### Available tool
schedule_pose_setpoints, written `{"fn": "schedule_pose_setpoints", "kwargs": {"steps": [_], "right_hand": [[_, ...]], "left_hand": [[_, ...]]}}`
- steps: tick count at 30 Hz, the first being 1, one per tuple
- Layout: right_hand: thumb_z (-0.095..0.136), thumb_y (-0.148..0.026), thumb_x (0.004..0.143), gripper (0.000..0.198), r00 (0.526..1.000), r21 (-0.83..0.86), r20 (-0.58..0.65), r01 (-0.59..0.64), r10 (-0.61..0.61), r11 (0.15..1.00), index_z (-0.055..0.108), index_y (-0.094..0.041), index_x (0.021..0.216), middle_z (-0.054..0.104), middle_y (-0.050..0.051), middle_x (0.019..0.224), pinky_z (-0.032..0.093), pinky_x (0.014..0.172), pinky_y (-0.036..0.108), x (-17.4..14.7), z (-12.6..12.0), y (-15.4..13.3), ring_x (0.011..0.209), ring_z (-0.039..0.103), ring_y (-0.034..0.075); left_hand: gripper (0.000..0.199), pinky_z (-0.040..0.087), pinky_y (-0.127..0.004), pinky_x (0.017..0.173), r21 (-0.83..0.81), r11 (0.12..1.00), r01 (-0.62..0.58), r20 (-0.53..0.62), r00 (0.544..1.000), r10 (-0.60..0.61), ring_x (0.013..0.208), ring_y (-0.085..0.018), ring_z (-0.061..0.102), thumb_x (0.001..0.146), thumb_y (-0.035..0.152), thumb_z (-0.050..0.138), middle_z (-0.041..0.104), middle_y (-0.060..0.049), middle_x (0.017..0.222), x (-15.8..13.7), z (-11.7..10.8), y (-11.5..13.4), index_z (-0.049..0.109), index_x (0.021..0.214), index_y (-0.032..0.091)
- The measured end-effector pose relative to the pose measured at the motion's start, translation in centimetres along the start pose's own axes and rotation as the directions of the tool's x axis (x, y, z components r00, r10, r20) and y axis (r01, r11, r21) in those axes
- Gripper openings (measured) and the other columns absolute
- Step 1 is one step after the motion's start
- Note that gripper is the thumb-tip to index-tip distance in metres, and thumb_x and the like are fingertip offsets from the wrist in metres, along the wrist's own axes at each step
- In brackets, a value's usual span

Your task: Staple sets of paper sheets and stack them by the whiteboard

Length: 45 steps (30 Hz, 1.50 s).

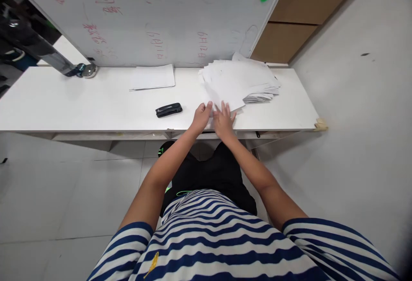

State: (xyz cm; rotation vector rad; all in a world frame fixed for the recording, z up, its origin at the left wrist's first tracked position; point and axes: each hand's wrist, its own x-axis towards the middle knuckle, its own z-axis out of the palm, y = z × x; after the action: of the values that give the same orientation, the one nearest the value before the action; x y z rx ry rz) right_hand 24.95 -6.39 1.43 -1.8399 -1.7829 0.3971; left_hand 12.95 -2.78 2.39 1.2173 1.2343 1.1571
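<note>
My left hand [201,117] is closed, thumb and fingers pinching the near left corner of loose white paper sheets [227,94]. Beside it, my right hand [223,121] rests on the near edge of the same sheets with its fingers spread. Those sheets overlap a large, uneven paper pile [257,77] behind and to the right. To the left of my hands a black stapler [169,109] lies on the white desk [112,109]. Farther back is a smaller, neat stack of paper [152,77].
A whiteboard [161,19] with red writing stands along the desk's back edge. At the far left a clear bottle [58,53] lies tilted, its lid on the desk. Brown panels [283,40] and a white wall [360,100] bound the right side. A shelf [138,136] runs under the desktop.
</note>
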Motion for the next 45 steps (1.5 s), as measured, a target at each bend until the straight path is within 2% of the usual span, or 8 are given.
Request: {"fn": "schedule_pose_setpoints", "kwargs": {"steps": [3,10,14,17,26,33,38,45], "right_hand": [[0.028,-0.047,0.105,0.058,0.997,-0.03,0.056,0.056,-0.054,0.998,0.035,-0.033,0.161,0.02,0.007,0.173,0.001,0.123,0.072,-2.0,1.0,-0.5,0.162,0.01,0.034],[0.031,-0.049,0.104,0.054,0.995,-0.008,0.064,0.08,-0.079,0.997,0.046,-0.036,0.154,0.032,0.005,0.169,0.003,0.124,0.07,-2.2,0.5,2.3,0.16,0.02,0.031],[0.04,-0.048,0.099,0.058,0.928,0.072,-0.284,-0.231,0.242,0.97,0.046,-0.024,0.152,0.034,0.016,0.166,0.018,0.124,0.066,0.3,-1.8,6.7,0.157,0.026,0.032],[0.051,-0.047,0.093,0.067,0.834,0.291,-0.275,-0.402,0.479,0.868,0.04,-0.019,0.153,0.046,0.021,0.157,0.038,0.117,0.055,2.2,-4.0,10.4,0.141,0.05,0.031],[0.081,-0.036,0.068,0.051,0.904,0.717,0.201,-0.399,0.378,0.572,0.07,-0.015,0.113,0.076,0.006,0.098,0.056,0.085,0.035,3.4,-8.3,13.4,0.087,0.069,0.021],[0.084,-0.04,0.067,0.029,0.94,0.715,0.053,-0.271,0.336,0.644,0.065,-0.018,0.073,0.062,-0.004,0.065,0.043,0.058,0.024,1.3,-9.5,14.1,0.06,0.052,0.011],[0.086,-0.046,0.065,0.046,0.879,0.808,-0.205,-0.096,0.431,0.581,0.047,-0.022,0.059,0.044,-0.008,0.057,0.038,0.052,0.021,-1.6,-11.8,16.3,0.054,0.042,0.007],[0.086,-0.052,0.062,0.041,0.799,0.888,-0.263,-0.02,0.54,0.46,0.06,-0.023,0.076,0.071,-0.001,0.081,0.057,0.078,0.032,-5.1,-13.4,17.9,0.078,0.067,0.017]], "left_hand": [[0.03,0.053,-0.032,0.082,-0.191,0.966,0.172,-0.041,0.982,-0.183,0.086,-0.019,0.066,0.095,0.046,0.065,0.067,-0.003,0.08,0.9,1.3,-0.2,0.06,0.084,0.019],[0.016,0.058,-0.037,0.087,-0.394,0.856,0.335,-0.012,0.929,-0.369,0.09,-0.021,0.072,0.089,0.031,0.072,0.076,-0.008,0.089,0.6,-0.4,-2.1,0.068,0.09,0.015],[0.014,0.058,-0.039,0.089,-0.397,0.848,0.35,-0.019,0.921,-0.389,0.091,-0.021,0.073,0.086,0.028,0.075,0.077,-0.008,0.09,0.6,-0.6,-2.7,0.07,0.089,0.016],[0.017,0.058,-0.037,0.089,-0.375,0.866,0.332,-0.015,0.931,-0.363,0.092,-0.021,0.073,0.084,0.031,0.078,0.078,-0.006,0.09,0.7,-0.5,-3.0,0.071,0.091,0.017],[0.03,0.057,-0.039,0.089,-0.321,0.903,0.285,0.051,0.957,-0.284,0.092,-0.023,0.073,0.077,0.037,0.084,0.079,-0.009,0.095,0.5,-0.4,-3.2,0.074,0.094,0.015],[0.039,0.056,-0.037,0.086,-0.123,0.971,0.203,0.044,0.979,-0.199,0.094,-0.025,0.072,0.073,0.047,0.084,0.079,-0.008,0.096,0.3,-0.7,-1.5,0.076,0.093,0.015],[0.042,0.058,-0.035,0.082,-0.224,0.963,0.148,0.062,0.989,-0.138,0.091,-0.023,0.072,0.073,0.048,0.087,0.078,-0.008,0.093,4.6,0.8,2.7,0.074,0.095,0.015],[0.043,0.06,-0.037,0.091,-0.398,0.848,0.351,0.03,0.928,-0.37,0.1,-0.019,0.072,0.087,0.028,0.077,0.075,-0.007,0.111,14.6,7.7,7.8,0.062,0.126,0.018]]}}
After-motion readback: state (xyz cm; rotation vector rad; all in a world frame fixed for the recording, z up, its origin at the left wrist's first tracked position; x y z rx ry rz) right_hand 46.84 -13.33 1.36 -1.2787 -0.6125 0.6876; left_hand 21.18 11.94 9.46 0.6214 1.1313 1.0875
